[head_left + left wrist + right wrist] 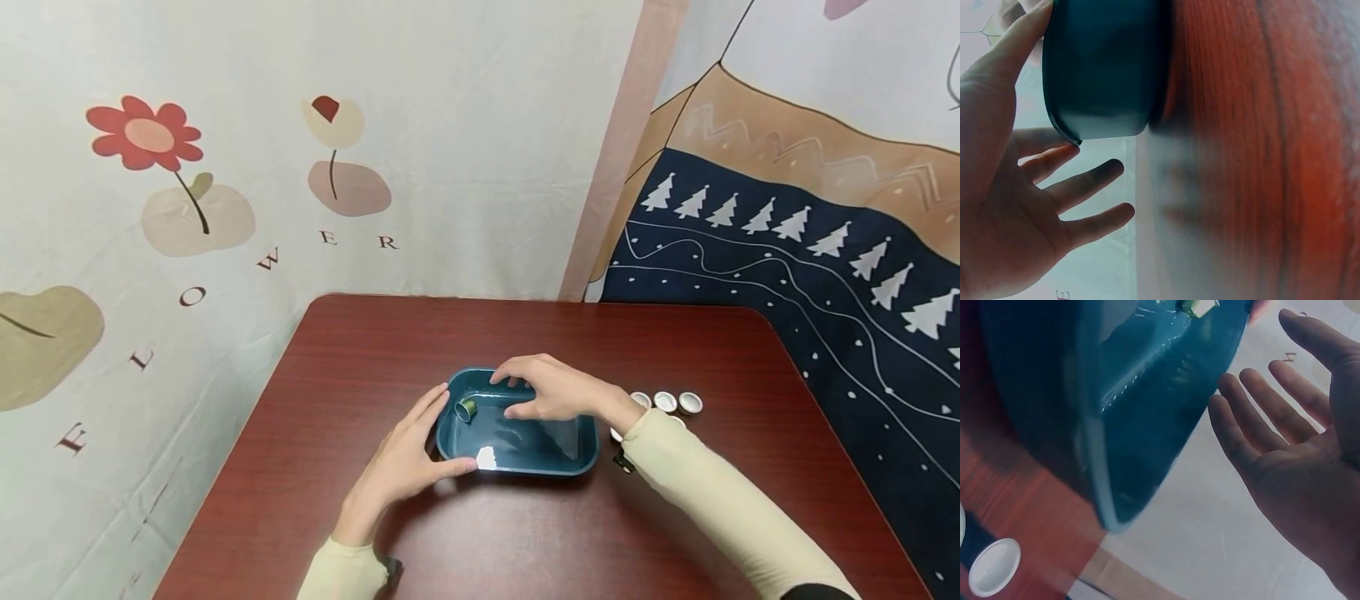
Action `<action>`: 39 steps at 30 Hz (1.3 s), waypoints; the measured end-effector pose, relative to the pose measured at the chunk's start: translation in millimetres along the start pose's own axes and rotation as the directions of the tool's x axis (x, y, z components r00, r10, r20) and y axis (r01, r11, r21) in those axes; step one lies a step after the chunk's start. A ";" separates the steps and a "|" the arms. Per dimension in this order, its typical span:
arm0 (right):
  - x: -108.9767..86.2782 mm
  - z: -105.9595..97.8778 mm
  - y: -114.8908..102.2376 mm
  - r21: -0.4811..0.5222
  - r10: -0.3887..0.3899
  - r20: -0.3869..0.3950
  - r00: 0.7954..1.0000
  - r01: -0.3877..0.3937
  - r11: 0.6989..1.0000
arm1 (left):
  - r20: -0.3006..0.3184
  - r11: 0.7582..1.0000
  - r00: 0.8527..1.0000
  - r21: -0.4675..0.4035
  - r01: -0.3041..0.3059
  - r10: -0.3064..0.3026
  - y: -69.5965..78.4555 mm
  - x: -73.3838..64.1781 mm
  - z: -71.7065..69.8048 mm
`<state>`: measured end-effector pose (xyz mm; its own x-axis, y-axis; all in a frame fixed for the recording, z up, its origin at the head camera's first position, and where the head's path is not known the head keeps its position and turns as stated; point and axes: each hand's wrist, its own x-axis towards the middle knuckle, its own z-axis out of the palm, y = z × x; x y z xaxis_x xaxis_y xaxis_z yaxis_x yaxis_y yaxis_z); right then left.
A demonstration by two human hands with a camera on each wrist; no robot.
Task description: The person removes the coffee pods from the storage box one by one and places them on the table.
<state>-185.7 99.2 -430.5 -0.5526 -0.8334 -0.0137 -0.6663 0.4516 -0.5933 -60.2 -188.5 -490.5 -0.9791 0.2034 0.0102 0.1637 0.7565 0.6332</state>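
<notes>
A dark teal rectangular basin (517,457) sits on the table; its inner surface is glossy, and I cannot tell whether it holds water. A small green cup (466,410) lies tilted in its left end. My left hand (401,454) is spread at that end, with fingertips and thumb touching the rim; in the left wrist view the lower fingers stretch out straight past the basin (1104,75). My right hand (558,392) hovers over the basin's far side, fingers loosely bent, nothing between them. The right wrist view shows its palm (1310,481) bare.
Several small round white cups (665,402) stand right of the basin, partly hidden by my right wrist. The reddish-brown wooden table (360,350) reaches to patterned cloth hangings (480,150) behind it.
</notes>
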 end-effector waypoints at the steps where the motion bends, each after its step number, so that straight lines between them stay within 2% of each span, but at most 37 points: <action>1: 3.7 0.7 -0.5 -0.005 -0.001 0.009 1.000 0.001 1.000 | 0.001 1.000 1.000 0.000 0.001 -0.001 -0.1 -0.3 -0.2; 9: 28.8 7.9 -5.5 -0.035 -0.005 0.068 0.998 0.007 0.999 | 0.001 1.000 1.000 -0.017 0.001 -0.001 -0.8 -0.3 -1.5; 21: 52.3 25.8 -3.9 -0.066 0.013 0.139 0.990 -0.004 0.998 | 0.011 1.000 1.000 -0.017 -0.010 0.010 -1.8 0.6 -1.3; 33: 66.9 40.6 -4.0 -0.075 0.065 0.200 0.978 -0.051 0.996 | 0.013 1.000 1.000 -0.014 -0.011 0.011 -1.3 0.4 -0.5; 39: 72.5 45.2 -2.7 -0.096 0.075 0.203 0.976 -0.056 0.994 | 0.010 1.000 1.000 -0.016 -0.018 0.018 -2.4 0.5 -0.7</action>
<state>-201.4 23.3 -466.3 -0.4875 -0.8446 -0.2213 -0.6792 0.5261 -0.5118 -61.1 -190.6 -491.5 -0.9747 0.2230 0.0141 0.1793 0.7427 0.6452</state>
